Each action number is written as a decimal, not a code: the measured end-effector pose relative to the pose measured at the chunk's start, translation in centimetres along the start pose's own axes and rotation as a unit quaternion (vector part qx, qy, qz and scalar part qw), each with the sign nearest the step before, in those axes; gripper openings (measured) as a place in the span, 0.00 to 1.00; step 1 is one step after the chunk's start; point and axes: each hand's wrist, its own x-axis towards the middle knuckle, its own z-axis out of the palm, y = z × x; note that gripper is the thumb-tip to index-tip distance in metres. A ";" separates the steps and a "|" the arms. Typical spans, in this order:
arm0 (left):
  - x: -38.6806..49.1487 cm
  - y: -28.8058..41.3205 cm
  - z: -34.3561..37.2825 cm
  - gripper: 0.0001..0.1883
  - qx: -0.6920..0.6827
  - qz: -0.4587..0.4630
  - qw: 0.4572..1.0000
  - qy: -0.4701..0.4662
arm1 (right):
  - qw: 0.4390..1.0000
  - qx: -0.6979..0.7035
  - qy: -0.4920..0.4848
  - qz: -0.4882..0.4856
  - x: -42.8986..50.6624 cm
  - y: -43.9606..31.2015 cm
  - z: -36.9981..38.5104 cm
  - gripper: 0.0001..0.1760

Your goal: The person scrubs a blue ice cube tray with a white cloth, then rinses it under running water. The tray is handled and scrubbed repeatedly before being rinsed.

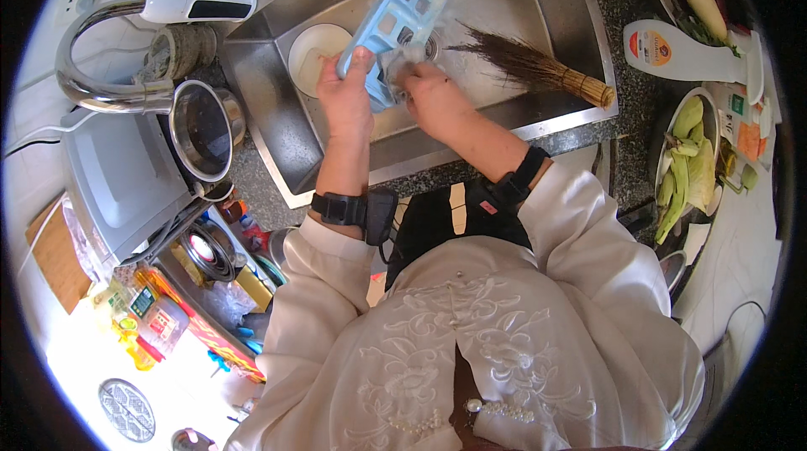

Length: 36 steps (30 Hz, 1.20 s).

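Note:
My left hand grips the lower end of a light blue plastic rack with rows of squarish openings, thumb on top. The rack is tilted above a stainless steel sink. In my right hand is a crumpled, greyish translucent scrubber, pressed at the rack's lower end; blur hides what it is made of. A white bowl lies in the sink, left of the rack. To the right, a bundled twig pot brush rests with its handle over the sink's front rim. The drain shows partly behind the rack.
Left of the sink are a chrome faucet with a white head, a steel pot and a grey appliance. On the right stand a white bottle and a steel basin with green pods or husks.

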 end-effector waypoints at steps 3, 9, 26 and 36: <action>0.1 0.0 0.1 0.12 0.004 0.009 1.000 0.003 | 0.996 0.081 -0.028 -0.021 -0.2 -0.4 -0.2 0.11; 0.2 0.5 -0.2 0.10 0.001 -0.069 0.998 -0.004 | 0.998 -0.034 0.028 -0.054 1.2 1.1 -1.0 0.09; 0.3 -0.7 -0.6 0.16 -0.020 -0.066 0.995 0.073 | 0.995 0.061 -0.057 -0.056 0.3 0.5 -0.4 0.15; 0.0 -0.7 -0.5 0.17 -0.069 -0.101 0.990 0.069 | 0.994 0.073 -0.015 -0.086 -1.2 0.4 -1.6 0.16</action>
